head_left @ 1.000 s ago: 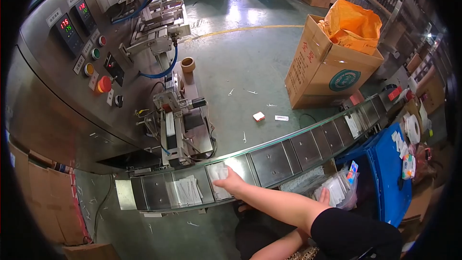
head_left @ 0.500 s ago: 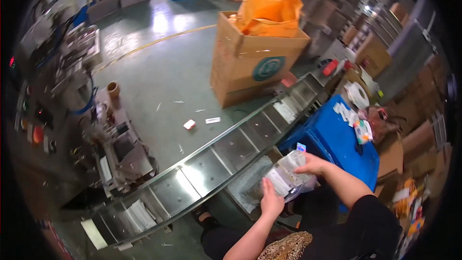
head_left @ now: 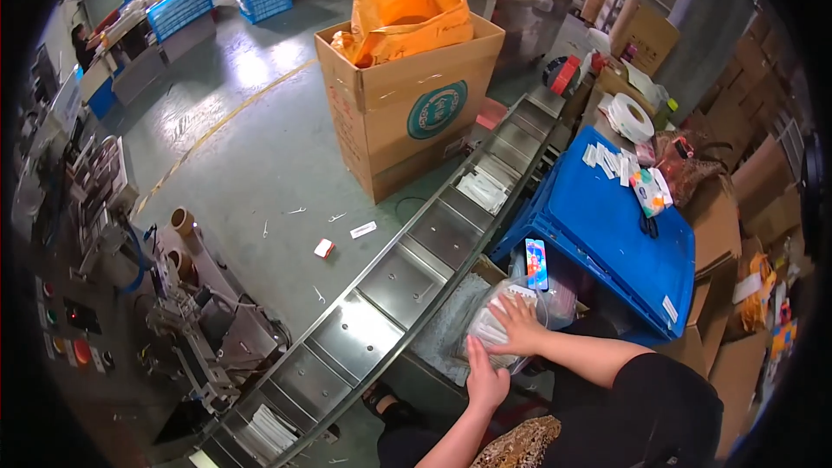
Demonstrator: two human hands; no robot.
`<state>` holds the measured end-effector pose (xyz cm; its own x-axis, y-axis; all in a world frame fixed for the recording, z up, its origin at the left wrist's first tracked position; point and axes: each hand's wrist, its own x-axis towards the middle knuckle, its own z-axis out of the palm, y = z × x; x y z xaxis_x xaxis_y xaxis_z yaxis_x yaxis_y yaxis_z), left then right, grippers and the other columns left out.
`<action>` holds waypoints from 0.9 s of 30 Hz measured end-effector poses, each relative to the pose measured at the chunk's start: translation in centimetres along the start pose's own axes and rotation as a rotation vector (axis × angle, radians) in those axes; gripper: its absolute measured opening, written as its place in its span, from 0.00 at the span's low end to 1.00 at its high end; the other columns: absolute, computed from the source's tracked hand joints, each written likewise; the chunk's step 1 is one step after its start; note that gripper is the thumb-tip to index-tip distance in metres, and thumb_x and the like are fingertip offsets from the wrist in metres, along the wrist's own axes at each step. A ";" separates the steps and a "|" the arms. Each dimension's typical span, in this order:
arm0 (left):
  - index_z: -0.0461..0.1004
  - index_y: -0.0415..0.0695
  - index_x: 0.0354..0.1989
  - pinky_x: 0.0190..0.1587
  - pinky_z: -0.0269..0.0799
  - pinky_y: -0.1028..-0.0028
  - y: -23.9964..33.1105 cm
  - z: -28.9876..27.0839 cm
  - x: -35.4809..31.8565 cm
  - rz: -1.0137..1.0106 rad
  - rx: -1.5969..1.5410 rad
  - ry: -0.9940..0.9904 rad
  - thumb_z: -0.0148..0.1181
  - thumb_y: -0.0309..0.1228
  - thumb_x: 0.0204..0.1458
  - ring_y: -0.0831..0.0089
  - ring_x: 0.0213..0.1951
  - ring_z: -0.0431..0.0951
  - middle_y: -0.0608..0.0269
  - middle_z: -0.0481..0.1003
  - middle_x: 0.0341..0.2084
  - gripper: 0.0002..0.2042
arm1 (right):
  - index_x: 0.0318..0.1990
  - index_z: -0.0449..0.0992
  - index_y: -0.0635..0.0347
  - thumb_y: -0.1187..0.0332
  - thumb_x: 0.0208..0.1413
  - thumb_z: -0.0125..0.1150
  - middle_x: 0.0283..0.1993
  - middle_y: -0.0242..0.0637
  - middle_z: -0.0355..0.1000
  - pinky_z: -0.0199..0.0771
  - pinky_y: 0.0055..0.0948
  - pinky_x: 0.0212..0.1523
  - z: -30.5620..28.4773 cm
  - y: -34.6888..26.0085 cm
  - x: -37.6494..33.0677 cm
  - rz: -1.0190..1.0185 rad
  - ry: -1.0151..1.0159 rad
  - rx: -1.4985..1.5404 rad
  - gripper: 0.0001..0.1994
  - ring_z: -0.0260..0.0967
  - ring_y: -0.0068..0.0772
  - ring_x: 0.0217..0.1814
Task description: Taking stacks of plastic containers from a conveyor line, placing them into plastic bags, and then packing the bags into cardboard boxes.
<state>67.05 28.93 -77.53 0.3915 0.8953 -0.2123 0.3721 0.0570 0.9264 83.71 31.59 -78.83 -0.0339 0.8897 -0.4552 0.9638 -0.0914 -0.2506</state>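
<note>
Noted bagged white packets at lower centre of frame, beneath right hand (fingers spread) and against left hand, grip unclear.

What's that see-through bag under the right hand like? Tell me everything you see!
The bag is clear, shiny, crinkly-looking plastic, holding thin white packets. It's beside the metal conveyor. The right hand spreads across its top; the left hand touches its near edge. Whether it's sealed, I can't tell.

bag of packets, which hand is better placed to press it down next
Probably the right: the right hand lies spread across the bag, while the left hand sits at its near edge.
</note>
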 end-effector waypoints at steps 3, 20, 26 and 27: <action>0.41 0.31 0.61 0.60 0.51 0.66 0.1 -0.1 -0.1 0.021 0.023 -0.012 0.49 0.27 0.38 0.49 0.64 0.44 0.40 0.41 0.62 0.38 | 0.65 0.44 0.45 0.31 0.35 0.53 0.69 0.47 0.30 0.33 0.70 0.57 -1.0 -0.3 0.4 0.137 0.062 0.000 0.50 0.25 0.68 0.68; 0.44 0.36 0.63 0.50 0.63 0.69 -0.4 -3.4 1.9 -0.191 -0.269 0.095 0.52 0.29 0.44 0.68 0.50 0.66 0.49 0.53 0.60 0.36 | 0.63 0.45 0.61 0.50 0.49 0.53 0.67 0.49 0.40 0.31 0.42 0.66 0.5 5.4 -6.1 0.088 0.557 0.760 0.39 0.33 0.47 0.70; 0.45 0.38 0.63 0.62 0.40 0.70 1.4 -2.9 12.0 -0.439 -0.531 -0.275 0.33 0.51 0.54 0.67 0.62 0.46 0.54 0.47 0.63 0.34 | 0.60 0.56 0.55 0.39 0.54 0.34 0.63 0.33 0.56 0.49 0.38 0.62 5.5 1.7 -3.4 0.569 0.381 2.306 0.35 0.52 0.35 0.63; 0.45 0.39 0.63 0.64 0.35 0.70 0.9 -2.4 13.1 -0.493 -0.586 -0.345 0.29 0.55 0.56 0.67 0.65 0.42 0.55 0.46 0.64 0.35 | 0.58 0.60 0.53 0.37 0.53 0.33 0.60 0.35 0.60 0.50 0.40 0.62 5.6 1.4 -2.4 0.564 0.432 2.413 0.35 0.54 0.37 0.62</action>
<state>70.53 41.76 -78.74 0.5694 0.5281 -0.6300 0.1081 0.7116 0.6942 83.63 26.79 -82.86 0.3091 0.5930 -0.7435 -0.9021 -0.0648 -0.4267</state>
